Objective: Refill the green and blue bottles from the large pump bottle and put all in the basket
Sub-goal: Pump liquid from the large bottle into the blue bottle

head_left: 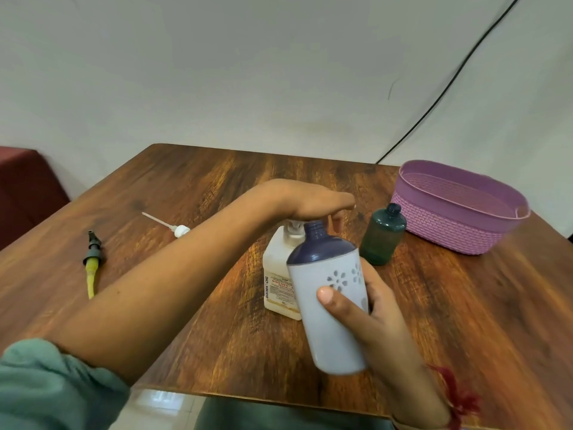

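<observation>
Three bottles (333, 305), two loose pumps (181, 230), one basket (459, 206), two hands (313, 203).

On the 1 wooden table (198, 187) there are 3 bottles, namely 1 white pump bottle (277, 274), 1 blue bottle (331, 305) and 1 green bottle (383, 235), plus 1 purple basket (459, 218), 2 loose pump tops (173, 226) (92, 259) and 2 hands (313, 201) (381, 318)

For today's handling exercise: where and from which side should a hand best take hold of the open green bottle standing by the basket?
Probably the green bottle around its straight body below the shoulder, from its open near side; it stands upright, uncapped, with the basket just behind.
</observation>
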A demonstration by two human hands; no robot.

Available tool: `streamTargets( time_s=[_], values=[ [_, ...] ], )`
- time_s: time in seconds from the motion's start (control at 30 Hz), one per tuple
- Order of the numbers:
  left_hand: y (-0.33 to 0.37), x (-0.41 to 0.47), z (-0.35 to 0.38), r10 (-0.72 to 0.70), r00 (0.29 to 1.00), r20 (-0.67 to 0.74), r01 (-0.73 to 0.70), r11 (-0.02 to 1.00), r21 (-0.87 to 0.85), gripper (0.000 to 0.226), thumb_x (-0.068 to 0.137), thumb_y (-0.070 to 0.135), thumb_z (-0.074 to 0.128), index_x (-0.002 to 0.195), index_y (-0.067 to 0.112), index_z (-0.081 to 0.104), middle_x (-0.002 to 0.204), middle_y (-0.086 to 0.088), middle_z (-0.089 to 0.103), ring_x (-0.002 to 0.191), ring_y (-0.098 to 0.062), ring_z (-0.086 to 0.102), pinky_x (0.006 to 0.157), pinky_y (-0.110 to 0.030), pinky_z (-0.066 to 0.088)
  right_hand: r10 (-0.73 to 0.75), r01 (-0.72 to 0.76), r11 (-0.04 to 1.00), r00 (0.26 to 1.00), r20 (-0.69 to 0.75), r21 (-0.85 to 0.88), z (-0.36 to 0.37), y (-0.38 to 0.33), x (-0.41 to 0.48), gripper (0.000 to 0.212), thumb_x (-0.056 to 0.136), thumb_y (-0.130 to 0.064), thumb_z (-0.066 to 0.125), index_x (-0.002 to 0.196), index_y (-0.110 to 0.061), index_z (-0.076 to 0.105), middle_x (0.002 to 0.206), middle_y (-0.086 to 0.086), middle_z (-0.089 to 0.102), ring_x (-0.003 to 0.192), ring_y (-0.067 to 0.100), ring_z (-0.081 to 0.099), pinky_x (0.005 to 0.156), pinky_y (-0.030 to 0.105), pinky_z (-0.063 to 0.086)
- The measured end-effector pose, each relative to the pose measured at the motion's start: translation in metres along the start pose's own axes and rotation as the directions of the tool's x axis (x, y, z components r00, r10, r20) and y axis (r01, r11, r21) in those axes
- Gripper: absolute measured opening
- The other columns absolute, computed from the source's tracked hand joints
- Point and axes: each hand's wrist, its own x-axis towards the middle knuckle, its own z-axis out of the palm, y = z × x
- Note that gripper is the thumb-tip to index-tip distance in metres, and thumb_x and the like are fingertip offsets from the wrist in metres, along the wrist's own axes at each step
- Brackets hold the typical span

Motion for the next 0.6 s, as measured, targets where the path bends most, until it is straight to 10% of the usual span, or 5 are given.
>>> streamTargets(
  time_s=[0.23, 0.6],
  values=[
    [0.008, -0.009, -0.007, -0.046, 0.994, 0.1, 0.037, 0.996, 0.085, 0.064, 0.1, 0.053, 0.014, 0.124, 0.014, 0.058, 0.123, -0.003, 0.057, 0.118, -0.021, 0.051, 0.109, -0.04, 0.032, -0.004, 0.004, 1.0, 1.0, 0.026, 0.003, 0.002, -0.004, -0.001, 0.059, 0.056, -0.043, 0.075, 0.112, -0.033, 0.06, 0.098, 0.003, 0.072, 0.087, 0.021, 0.071, 0.065, 0.027, 0.055],
    [0.012, -0.004, -0.01, -0.017, 0.991, 0.135, 0.014, 1.0, 0.022, 0.064, 0.101, 0.048, 0.012, 0.121, 0.01, 0.059, 0.11, -0.002, 0.059, 0.107, -0.017, 0.054, 0.096, -0.034, 0.037, -0.012, 0.012, 1.0, 1.0, -0.015, -0.01, 0.0, -0.005, 0.0, 0.061, 0.055, -0.044, 0.075, 0.113, -0.03, 0.059, 0.097, 0.002, 0.072, 0.086, 0.02, 0.071, 0.064, 0.026, 0.055]
  ],
)
